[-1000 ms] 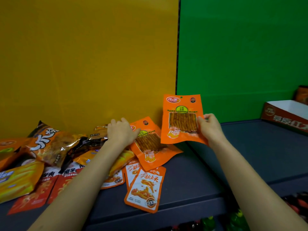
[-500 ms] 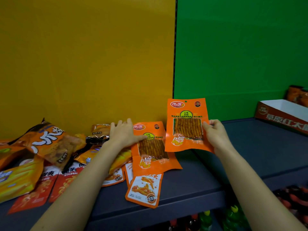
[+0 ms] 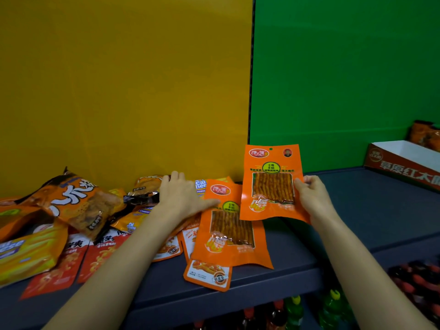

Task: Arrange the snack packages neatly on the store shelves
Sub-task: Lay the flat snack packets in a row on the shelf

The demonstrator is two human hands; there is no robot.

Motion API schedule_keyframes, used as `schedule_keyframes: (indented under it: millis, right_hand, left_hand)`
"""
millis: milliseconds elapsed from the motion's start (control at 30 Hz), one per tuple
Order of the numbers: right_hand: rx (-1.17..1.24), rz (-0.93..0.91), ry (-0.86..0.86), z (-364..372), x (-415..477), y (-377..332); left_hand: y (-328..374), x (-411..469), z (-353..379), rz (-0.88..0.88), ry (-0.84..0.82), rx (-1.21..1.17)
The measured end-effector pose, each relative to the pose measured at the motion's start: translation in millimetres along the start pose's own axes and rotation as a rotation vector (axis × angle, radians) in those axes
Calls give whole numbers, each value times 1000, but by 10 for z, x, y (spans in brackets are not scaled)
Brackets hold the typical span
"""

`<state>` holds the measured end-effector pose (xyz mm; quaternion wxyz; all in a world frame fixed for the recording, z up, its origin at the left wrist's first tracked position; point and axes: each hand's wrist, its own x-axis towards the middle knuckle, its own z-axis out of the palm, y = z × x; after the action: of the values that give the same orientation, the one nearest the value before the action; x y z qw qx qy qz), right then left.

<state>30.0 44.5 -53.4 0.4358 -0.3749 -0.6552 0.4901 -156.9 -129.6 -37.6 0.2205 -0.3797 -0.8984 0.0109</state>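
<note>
On the far left of the grey shelf point(image 3: 297, 270) lies a loose heap of snack packages. A yellow cheese-stick bag point(image 3: 26, 253) sits at the front edge, and behind it a large orange bag with bold white characters point(image 3: 73, 201) rests tilted on the pile. Flat red packets point(image 3: 71, 263) lie under both, partly hanging toward the shelf lip.

The left hand point(image 3: 183, 198) lies palm down on the heap, fingers spread, its thumb touching the top left corner of an orange packet with a clear window point(image 3: 228, 225). That packet lies flat on the shelf, overlapping a smaller orange-and-white pouch point(image 3: 209, 275) below it. The hand is flat and grips nothing that can be seen, though what its fingers press at the far side is hidden.

Just to the right, a matching orange windowed packet point(image 3: 269, 184) stands upright and raised off the shelf, its lower left corner overlapping the flat one. The right hand point(image 3: 314, 198) pinches its right edge, thumb in front and fingers behind.

Behind, a yellow panel point(image 3: 119, 79) meets a green panel point(image 3: 345, 79). At far right an open red carton point(image 3: 404, 160) sits on the shelf, with what may be more orange bags behind it. Bottles point(image 3: 295, 308) show below.
</note>
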Motion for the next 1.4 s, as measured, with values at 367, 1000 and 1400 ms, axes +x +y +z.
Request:
schedule_keyframes:
  millis: [367,1000,1400]
  right_hand:
    - [-35,18,27,-61,-124,116]
    - [-15,77,135,-350,-258,282]
    - [54,125,253,-916,-290,359]
  left_hand:
    - [202,-188,-157,124,-115,-239]
    - [516,-307,-44,272,-335,-425]
    - [616,-214,35,287,-126,-1088]
